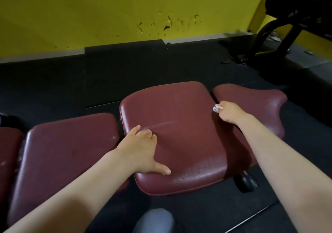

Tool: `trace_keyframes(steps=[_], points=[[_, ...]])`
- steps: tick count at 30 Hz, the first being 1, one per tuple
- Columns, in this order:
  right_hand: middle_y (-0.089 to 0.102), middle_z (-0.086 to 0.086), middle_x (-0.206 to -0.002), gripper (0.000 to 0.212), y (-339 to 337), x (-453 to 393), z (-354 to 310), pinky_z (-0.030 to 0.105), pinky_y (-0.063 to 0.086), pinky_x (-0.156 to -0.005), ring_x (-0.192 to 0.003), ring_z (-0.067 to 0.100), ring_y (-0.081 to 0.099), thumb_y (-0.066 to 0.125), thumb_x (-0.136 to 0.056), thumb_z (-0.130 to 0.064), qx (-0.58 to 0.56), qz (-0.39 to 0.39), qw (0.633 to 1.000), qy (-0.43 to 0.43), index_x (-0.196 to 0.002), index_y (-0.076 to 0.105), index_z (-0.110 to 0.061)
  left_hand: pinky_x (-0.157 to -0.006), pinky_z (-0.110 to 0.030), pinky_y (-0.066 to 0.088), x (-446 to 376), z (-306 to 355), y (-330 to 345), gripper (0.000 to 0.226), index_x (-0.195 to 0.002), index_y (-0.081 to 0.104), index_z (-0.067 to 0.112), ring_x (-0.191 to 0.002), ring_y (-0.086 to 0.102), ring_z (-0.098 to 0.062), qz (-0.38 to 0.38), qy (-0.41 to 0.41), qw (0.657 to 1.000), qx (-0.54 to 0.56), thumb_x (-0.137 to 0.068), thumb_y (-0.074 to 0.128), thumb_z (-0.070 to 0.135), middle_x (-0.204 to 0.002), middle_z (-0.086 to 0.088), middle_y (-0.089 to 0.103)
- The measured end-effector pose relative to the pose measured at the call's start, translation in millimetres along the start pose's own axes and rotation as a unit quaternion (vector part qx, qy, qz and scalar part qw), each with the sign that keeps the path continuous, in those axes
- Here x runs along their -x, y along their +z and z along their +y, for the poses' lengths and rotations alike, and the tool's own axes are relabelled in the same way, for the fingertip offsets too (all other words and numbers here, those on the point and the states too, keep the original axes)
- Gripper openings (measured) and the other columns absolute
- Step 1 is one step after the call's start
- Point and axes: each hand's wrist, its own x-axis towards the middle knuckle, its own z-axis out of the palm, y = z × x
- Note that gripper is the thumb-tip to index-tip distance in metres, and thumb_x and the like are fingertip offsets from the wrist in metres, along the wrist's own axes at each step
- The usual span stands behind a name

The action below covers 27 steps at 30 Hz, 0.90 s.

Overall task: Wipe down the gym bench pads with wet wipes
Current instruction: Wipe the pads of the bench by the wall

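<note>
Yellow wall (89,13) fills the top of the view, its paint chipped and scuffed in a patch right of centre, with a pale baseboard strip running along its foot. Below it lies dark rubber flooring (71,81) in large tiles. At the upper right stands a black machine frame (280,33) on a curved leg.

Across the lower half runs a bench of maroon vinyl pads. The middle pad (179,125) is broad and rounded, with a faint pale streak across it and a wet-looking sheen along its near edge. To its left sits the long left pad (68,152), and to its right the far right pad (256,99), narrower and curved. A black knob (246,180) shows under the middle pad's right side.

The left hand (143,150) rests on the middle pad's left part, fingers bent loosely against the vinyl, thumb spread toward the near edge, holding nothing. The right hand (228,112) is clenched around a small white wet wipe (216,108), which sits at the gap between the middle pad and the far right pad.

A grey-clad knee (154,220) shows at the bottom edge.
</note>
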Motion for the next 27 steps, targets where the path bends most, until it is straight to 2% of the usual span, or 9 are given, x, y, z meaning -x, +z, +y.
trace_keyframes(steps=[3,7,11,15,19,24,27], points=[[0.062,0.018,-0.109,0.031,8,39,20,0.033,0.035,-0.073,-0.104,0.037,0.059,0.042,-0.096,-0.008,0.007,-0.005,1.0,0.03,-0.068,0.037,-0.02,-0.124,-0.044,0.001,-1,0,-5,0.112,-0.143,0.043,0.007,-0.144,0.03,-0.021,-0.008,0.006,1.0,-0.01,-0.069,0.044,0.091,-0.146,-0.006,0.045],[0.064,0.014,-0.099,0.014,16,77,36,0.032,0.036,-0.07,-0.094,0.036,0.059,0.045,-0.092,-0.011,-0.018,0.005,0.996,0.091,-0.079,0.046,-0.012,-0.124,-0.044,0.005,-1,1,-8,0.105,-0.131,0.054,0.007,-0.136,0.039,-0.021,-0.016,0.007,1.0,-0.026,-0.068,0.044,0.092,-0.133,-0.004,0.054],[0.056,0.007,-0.083,0.016,17,108,40,0.035,0.039,-0.068,-0.081,0.03,0.052,0.044,-0.088,-0.007,-0.036,0.001,0.991,0.131,-0.074,0.045,-0.015,-0.123,-0.044,0.006,-2,1,-8,0.1,-0.123,0.059,0.01,-0.132,0.043,-0.02,-0.016,0.005,1.0,-0.026,-0.068,0.044,0.092,-0.126,-0.003,0.058],[0.052,0.003,-0.071,0.018,14,133,39,0.027,0.028,-0.052,-0.066,0.021,0.046,0.042,-0.081,-0.002,-0.053,0.003,0.986,0.157,-0.069,0.041,-0.015,-0.124,-0.045,0.006,-2,0,-4,0.101,-0.127,0.057,0.01,-0.135,0.041,-0.021,-0.01,0.005,1.0,-0.025,-0.07,0.041,0.092,-0.131,-0.004,0.056],[0.046,0.002,-0.067,0.019,13,161,38,0.026,0.023,-0.049,-0.058,0.017,0.037,0.039,-0.079,0.0,-0.06,0.001,0.984,0.166,-0.065,0.036,-0.013,-0.124,-0.045,0.007,1,-2,0,0.104,-0.13,0.055,0.009,-0.137,0.039,-0.022,0.008,0.006,1.0,-0.01,-0.071,0.039,0.092,-0.134,-0.005,0.055],[0.051,0.004,-0.071,0.03,16,191,38,0.028,0.031,-0.054,-0.062,0.017,0.044,0.037,-0.097,-0.016,-0.04,-0.009,0.983,0.181,-0.067,0.039,-0.011,-0.123,-0.046,0.006,3,-3,-4,0.101,-0.128,0.058,0.01,-0.138,0.039,-0.023,-0.008,0.013,1.0,-0.009,-0.072,0.038,0.092,-0.134,-0.006,0.056],[0.057,0.002,-0.063,0.039,-4,199,31,0.032,0.047,-0.067,-0.067,0.021,0.056,0.04,-0.098,-0.02,-0.02,-0.046,0.983,0.176,-0.059,0.044,-0.019,-0.123,-0.046,0.003,3,-1,-9,0.099,-0.127,0.059,0.012,-0.139,0.039,-0.023,-0.031,0.011,0.999,-0.019,-0.073,0.037,0.092,-0.133,-0.005,0.059]])
